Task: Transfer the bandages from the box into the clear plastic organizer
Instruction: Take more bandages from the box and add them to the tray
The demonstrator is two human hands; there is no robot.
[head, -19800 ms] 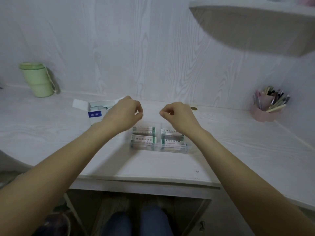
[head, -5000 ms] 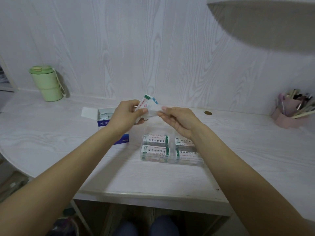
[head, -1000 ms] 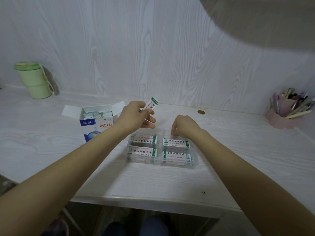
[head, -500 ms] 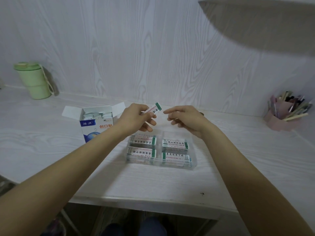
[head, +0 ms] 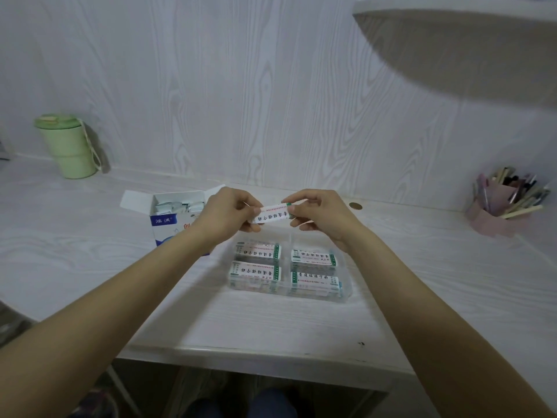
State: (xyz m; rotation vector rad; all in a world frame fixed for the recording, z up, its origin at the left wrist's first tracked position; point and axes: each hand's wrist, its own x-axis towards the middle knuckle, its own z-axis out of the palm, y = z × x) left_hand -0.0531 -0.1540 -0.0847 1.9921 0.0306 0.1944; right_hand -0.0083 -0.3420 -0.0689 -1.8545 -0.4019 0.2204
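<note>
Grip: both hands pinch one bandage (head: 272,215) between them, left hand (head: 226,217) on its left end, right hand (head: 316,213) on the green-striped right end, thumbs and forefingers closed on the wrapper. It's held roughly level, just above the far edge of the organizer (head: 345,292) on the tabletop (head: 90,260). Looks paper-light, thin and floppy, prob. a bit slick, so best taken by the ends or edges w/ a light pinch; no risk of breaking, but it could bend or slip. All four organizer compartments I can see already hold stacks. The box (head: 168,220) stands open just left of the left hand, more bandages inside, so the job isn't done yet.
</note>
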